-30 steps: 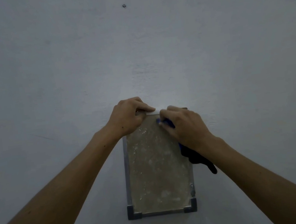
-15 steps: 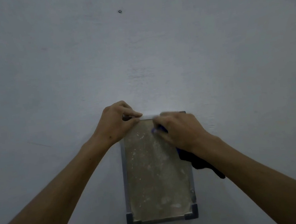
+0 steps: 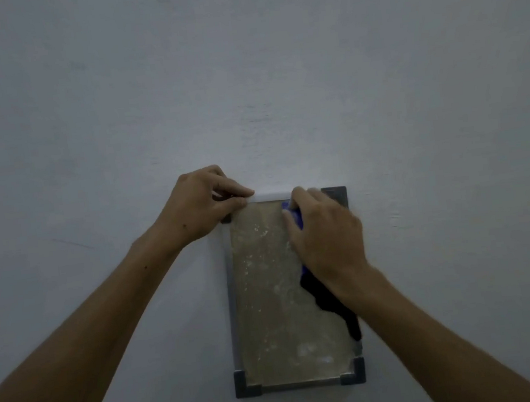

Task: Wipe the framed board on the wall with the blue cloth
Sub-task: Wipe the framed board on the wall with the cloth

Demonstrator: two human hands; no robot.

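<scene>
Framed board point(image 3: 274, 298) mounted low on wall point(image 3: 408, 87), surface speckled throughout. Left hand point(image 3: 200, 207) pinching top-left corner of frame, steadying. Right hand point(image 3: 324, 237) curled over blue cloth point(image 3: 295, 217), pressed at upper right, shifted rightward from half a second ago; tail hanging below wrist. Wiping barely begun; lower area untouched.

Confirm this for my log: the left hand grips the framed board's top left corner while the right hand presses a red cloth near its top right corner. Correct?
Not quite. The cloth is blue, not red: the head view shows the blue cloth under the right hand. The rest holds: the left hand grips the grey-framed speckled board at its top left corner.
</scene>
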